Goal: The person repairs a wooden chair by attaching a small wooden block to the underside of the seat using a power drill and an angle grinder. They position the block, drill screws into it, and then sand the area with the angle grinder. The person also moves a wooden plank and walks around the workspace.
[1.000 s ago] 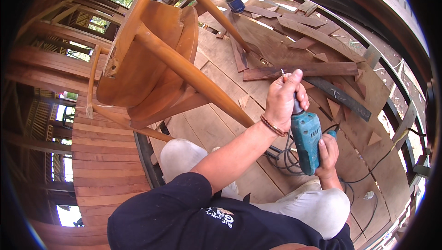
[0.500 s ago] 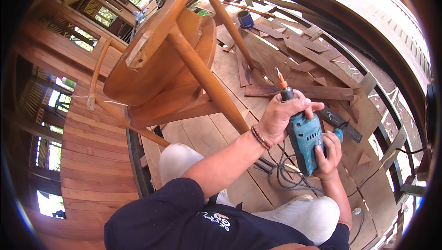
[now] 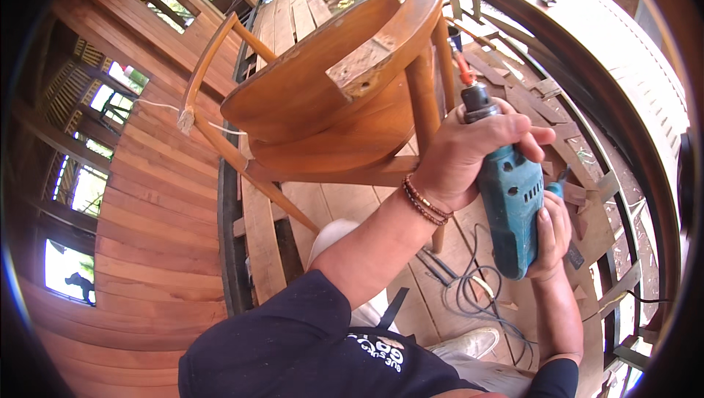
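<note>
A teal power drill (image 3: 511, 215) with a black chuck (image 3: 475, 97) is held up between my hands, its orange-red bit (image 3: 464, 72) pointing up and away. My left hand (image 3: 469, 150) wraps round the front collar just below the chuck, fingers partly extended on the far side. My right hand (image 3: 551, 240) grips the drill's body from the right; part of its fingers is hidden. In front of me stands a wooden chair (image 3: 315, 123), tilted in view. A broken, raw wood end (image 3: 359, 72) shows on its curved top rail, close to the bit.
Dark coiled cable (image 3: 477, 295) lies on the plank floor (image 3: 411, 281) below the drill. Wood offcuts (image 3: 543, 112) are scattered at the right. A dark blue can (image 3: 454, 37) stands behind the chair. A metal railing curves along the right; reddish plank decking (image 3: 158, 251) spans the left.
The drill has come up and right in view, held by both hands throughout. My view has shifted, so the chair looks nearer and its broken rail end sits closer to the bit.
</note>
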The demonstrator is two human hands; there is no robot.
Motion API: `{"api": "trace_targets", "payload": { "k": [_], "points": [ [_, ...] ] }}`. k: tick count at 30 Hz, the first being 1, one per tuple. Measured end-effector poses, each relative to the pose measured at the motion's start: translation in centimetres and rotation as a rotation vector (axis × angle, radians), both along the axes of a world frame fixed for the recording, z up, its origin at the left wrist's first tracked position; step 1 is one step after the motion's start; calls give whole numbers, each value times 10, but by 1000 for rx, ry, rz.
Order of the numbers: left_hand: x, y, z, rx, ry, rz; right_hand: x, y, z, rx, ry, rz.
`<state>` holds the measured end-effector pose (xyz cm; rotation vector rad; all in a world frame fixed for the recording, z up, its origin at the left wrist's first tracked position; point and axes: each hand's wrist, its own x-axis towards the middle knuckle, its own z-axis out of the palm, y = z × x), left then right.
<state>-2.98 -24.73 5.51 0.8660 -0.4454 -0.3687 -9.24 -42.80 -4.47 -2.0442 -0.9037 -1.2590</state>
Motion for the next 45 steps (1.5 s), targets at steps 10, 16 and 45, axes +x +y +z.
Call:
{"api": "trace_targets", "payload": {
  "k": [10, 16, 45],
  "points": [
    [-40, 22, 42, 405, 81, 189, -56, 101, -53, 612, 273, 104],
    [-53, 50, 18, 452, -18, 329, -56, 120, -54, 744, 514, 317],
    [-42, 88, -34, 808, -106, 574, -8, 193, -108, 1773, 1384, 1708]
  ]
}}
